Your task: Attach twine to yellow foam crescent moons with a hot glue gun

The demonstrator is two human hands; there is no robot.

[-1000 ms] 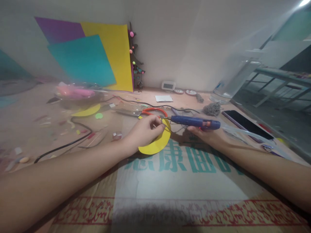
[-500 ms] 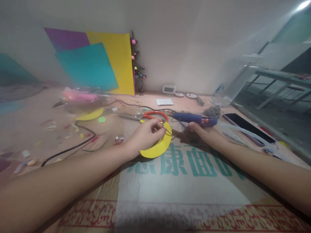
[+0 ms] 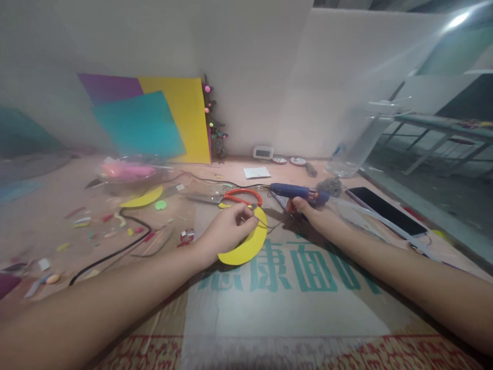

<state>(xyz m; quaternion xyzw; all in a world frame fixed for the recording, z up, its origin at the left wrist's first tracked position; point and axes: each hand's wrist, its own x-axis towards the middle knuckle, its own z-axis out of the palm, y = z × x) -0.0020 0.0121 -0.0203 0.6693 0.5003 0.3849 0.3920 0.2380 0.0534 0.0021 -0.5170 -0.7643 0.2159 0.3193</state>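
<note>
My left hand [image 3: 233,228] is closed in a pinch, with a thin grey cord [image 3: 271,226] coming from between its fingertips toward the right. Beneath its fingers and palm lies a yellow paper crescent [image 3: 250,244], partly hidden by the hand. A blue hot glue gun [image 3: 290,190] is in my right hand [image 3: 304,208], thumb near its handle and nozzle pointing left. The handle and most of that hand's fingers are hard to make out. Just behind the crescent lie red-handled scissors [image 3: 244,192], blades to the left.
A second yellow crescent [image 3: 142,197] and scattered scraps lie to the left, near a plastic bowl [image 3: 133,172] of pink pieces. Coloured sheets [image 3: 140,126] lean on the wall. At right are a grey yarn ball [image 3: 329,186], a phone [image 3: 385,210] and a clear container [image 3: 350,149].
The camera view has tilted up, so the scene sits lower. My right hand and the glue gun have shifted slightly left. My left hand keeps its pinch over the crescent.
</note>
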